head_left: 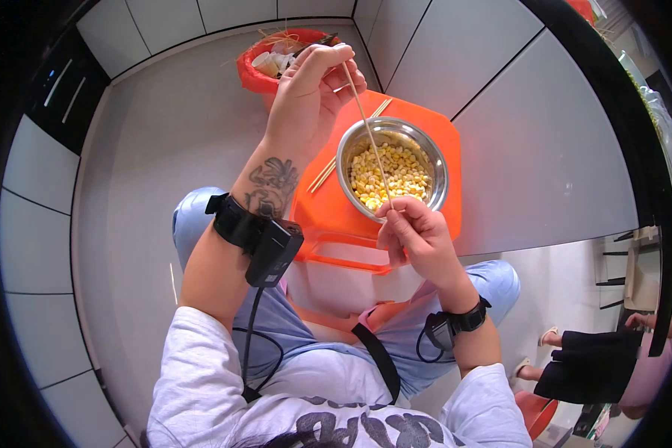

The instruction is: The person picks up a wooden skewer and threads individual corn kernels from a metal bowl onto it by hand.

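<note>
A thin, pale bamboo skewer [366, 123] slants across the steel bowl [440, 160], held between both hands. My left hand [317, 78], raised beyond the stool's far left edge, pinches its upper end. Near the bowl's front rim, my right hand [420, 235] has thumb and forefinger closed on the lower end. Whether a kernel is also in those fingertips is too small to tell. Loose yellow corn kernels [388, 168] lie in the bowl, which stands on an orange plastic stool [321, 216]. More thin sticks [322, 176] lie on the stool, left of the bowl.
Behind my left hand stands a bin with a red liner [257, 78], filled with rubbish. A grey cabinet [545, 142] closes off the right side. At the lower right another person in a black skirt [590, 366] is near a red stool [536, 412].
</note>
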{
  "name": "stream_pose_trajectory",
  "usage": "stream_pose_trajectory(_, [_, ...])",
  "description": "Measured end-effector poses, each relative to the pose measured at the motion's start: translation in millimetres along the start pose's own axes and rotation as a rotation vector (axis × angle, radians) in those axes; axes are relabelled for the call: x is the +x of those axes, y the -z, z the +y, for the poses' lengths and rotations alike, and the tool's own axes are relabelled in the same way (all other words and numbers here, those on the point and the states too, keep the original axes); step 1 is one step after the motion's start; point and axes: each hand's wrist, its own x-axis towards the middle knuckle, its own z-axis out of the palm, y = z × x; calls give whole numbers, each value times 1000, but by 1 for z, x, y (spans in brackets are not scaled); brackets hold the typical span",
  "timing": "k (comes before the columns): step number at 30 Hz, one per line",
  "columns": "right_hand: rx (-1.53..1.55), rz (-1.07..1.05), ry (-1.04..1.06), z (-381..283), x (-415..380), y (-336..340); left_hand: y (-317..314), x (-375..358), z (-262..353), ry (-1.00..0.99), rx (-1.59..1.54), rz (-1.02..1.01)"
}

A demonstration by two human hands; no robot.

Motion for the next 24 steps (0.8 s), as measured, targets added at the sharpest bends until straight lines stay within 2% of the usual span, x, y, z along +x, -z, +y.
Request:
stream_pose_trajectory(5, [0,82,40,10,-3,-23,-2,-4,-5,38,-114,-68])
stream_pose_trajectory(12, [-31,144,65,11,-3,-36,-8,-7,-10,38,-136,-55])
stream_pose_trajectory(18, [-15,181,127,11,-2,-32,-17,-20,-18,25,-71,-156])
stream_pose_trajectory(20, [-22,198,142,5,-1,-31,-27,-32,-27,140,-66,-162])
stream_pose_trajectory(24, [-12,211,168,5,-1,-28,-27,-36,-31,169,-4,-175])
